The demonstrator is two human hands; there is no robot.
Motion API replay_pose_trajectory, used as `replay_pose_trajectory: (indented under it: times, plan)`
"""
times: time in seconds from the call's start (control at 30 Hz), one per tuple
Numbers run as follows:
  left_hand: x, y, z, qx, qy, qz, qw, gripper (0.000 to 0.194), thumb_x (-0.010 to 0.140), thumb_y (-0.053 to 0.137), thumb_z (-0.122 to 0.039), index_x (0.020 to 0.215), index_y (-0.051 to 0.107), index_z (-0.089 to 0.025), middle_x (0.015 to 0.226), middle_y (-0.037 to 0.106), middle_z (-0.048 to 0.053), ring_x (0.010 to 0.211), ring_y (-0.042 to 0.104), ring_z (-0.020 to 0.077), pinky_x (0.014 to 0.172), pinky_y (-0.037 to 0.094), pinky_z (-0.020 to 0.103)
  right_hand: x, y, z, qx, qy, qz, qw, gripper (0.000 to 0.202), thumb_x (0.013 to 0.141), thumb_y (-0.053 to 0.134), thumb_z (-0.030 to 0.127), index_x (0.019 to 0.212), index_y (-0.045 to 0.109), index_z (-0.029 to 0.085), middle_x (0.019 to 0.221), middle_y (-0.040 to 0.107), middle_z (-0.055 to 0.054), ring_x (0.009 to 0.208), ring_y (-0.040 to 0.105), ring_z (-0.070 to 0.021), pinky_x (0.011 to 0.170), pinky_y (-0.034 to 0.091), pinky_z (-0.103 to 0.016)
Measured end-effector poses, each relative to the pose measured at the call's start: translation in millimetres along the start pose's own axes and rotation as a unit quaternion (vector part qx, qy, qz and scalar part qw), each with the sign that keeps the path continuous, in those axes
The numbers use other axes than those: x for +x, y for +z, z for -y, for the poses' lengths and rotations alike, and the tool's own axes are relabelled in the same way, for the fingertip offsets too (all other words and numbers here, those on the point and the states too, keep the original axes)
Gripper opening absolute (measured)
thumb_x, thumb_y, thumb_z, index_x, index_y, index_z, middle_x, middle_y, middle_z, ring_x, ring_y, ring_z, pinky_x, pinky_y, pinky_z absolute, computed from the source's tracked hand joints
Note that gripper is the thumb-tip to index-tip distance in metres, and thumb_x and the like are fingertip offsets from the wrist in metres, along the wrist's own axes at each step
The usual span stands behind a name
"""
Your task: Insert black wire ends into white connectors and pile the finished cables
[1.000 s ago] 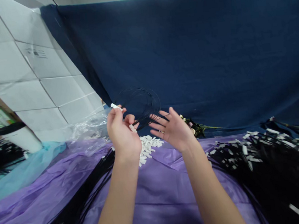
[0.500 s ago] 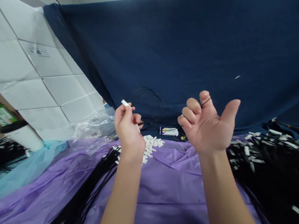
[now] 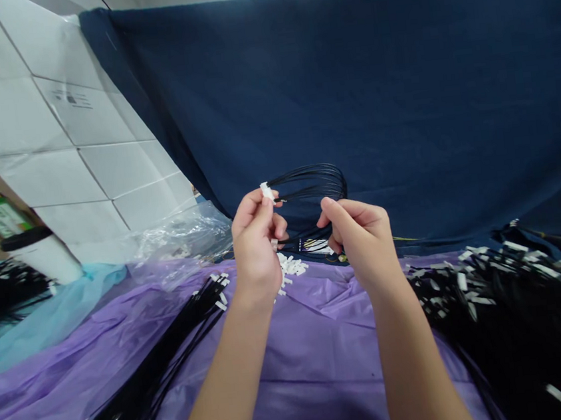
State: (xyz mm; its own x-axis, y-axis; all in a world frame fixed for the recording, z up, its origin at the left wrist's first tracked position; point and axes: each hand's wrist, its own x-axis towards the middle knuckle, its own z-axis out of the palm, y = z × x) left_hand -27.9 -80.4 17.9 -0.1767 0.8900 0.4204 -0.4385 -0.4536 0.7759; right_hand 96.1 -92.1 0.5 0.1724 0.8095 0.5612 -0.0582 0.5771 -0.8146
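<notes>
Black cords (image 3: pixel 324 172) curve in a loop in front of the dark blue cloth. My left hand (image 3: pixel 258 242) is closed on their left end, where white tabs (image 3: pixel 266 191) stick out between thumb and fingers. My right hand (image 3: pixel 361 235) is at the right side of the loop, thumb and index finger pinched together; whether a cord lies between them is too small to tell. Small white pieces (image 3: pixel 291 267) lie in a pile on the purple sheet (image 3: pixel 319 346) just behind my left hand.
Black cords with white ends lie in a bundle (image 3: pixel 156 363) at left and a large heap (image 3: pixel 526 311) at right. A white cup with a black lid (image 3: pixel 47 254) stands far left, near white boxes (image 3: pixel 70 112). Dark blue cloth (image 3: pixel 347 82) hangs behind.
My right hand has turned and moved left, its spread thumb and index finger now pinched. My left hand has shifted slightly right and up, and the cord loop now shows clearly between the hands.
</notes>
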Motion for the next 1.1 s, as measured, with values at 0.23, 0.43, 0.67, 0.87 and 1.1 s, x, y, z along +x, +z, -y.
replay_pose_trajectory:
  times: [0.23,0.43,0.67,0.87,1.1]
  plan:
    - [0.4,0.3,1.5,-0.009,-0.003,0.022,1.0,0.01,0.079,0.064,-0.028,0.082,0.061,-0.018,0.082,0.054,-0.001,0.045,0.038,0.0025,0.036,0.023,0.018,0.4,-3.4,0.9,-0.011,0.01,0.017,1.0,0.036,0.086,0.062,0.042,0.059,0.065,0.018,0.042,0.031,0.007,0.04,0.027,-0.0056,0.04,0.022,-0.023]
    - [1.0,-1.1,2.3,-0.021,0.003,0.033,0.999,0.008,0.079,0.064,-0.026,0.081,0.062,-0.018,0.084,0.055,0.0,0.045,0.039,0.0019,0.036,0.022,0.017,-0.7,-2.5,3.9,0.003,0.051,0.018,0.999,0.037,0.085,0.063,0.042,0.057,0.063,0.018,0.042,0.029,0.008,0.04,0.025,-0.0053,0.041,0.022,-0.023]
    - [2.5,-0.6,1.9,-0.022,0.025,0.042,0.999,0.005,0.079,0.064,-0.023,0.082,0.064,-0.018,0.09,0.058,0.0,0.046,0.04,0.0015,0.038,0.026,0.016,0.8,-2.6,7.6,0.074,0.122,0.028,0.989,0.036,0.082,0.065,0.039,0.053,0.062,0.017,0.037,0.027,0.008,0.036,0.024,-0.0044,0.039,0.022,-0.023]
    - [3.3,-1.4,3.3,-0.026,0.027,0.047,0.998,0.005,0.078,0.065,-0.022,0.082,0.063,-0.019,0.09,0.057,0.0,0.047,0.04,0.0017,0.038,0.026,0.016,0.2,-4.1,8.7,0.105,0.15,0.061,0.981,0.037,0.082,0.065,0.039,0.052,0.062,0.017,0.036,0.028,0.009,0.035,0.023,-0.0039,0.04,0.024,-0.022]
    - [2.4,-0.5,1.1,-0.021,0.025,0.045,0.998,0.005,0.079,0.064,-0.023,0.082,0.062,-0.02,0.09,0.057,0.0,0.048,0.04,0.0021,0.039,0.027,0.016,-0.4,-4.3,11.0,0.104,0.155,0.056,0.981,0.039,0.081,0.066,0.039,0.05,0.059,0.017,0.034,0.028,0.009,0.034,0.024,-0.004,0.04,0.024,-0.022]
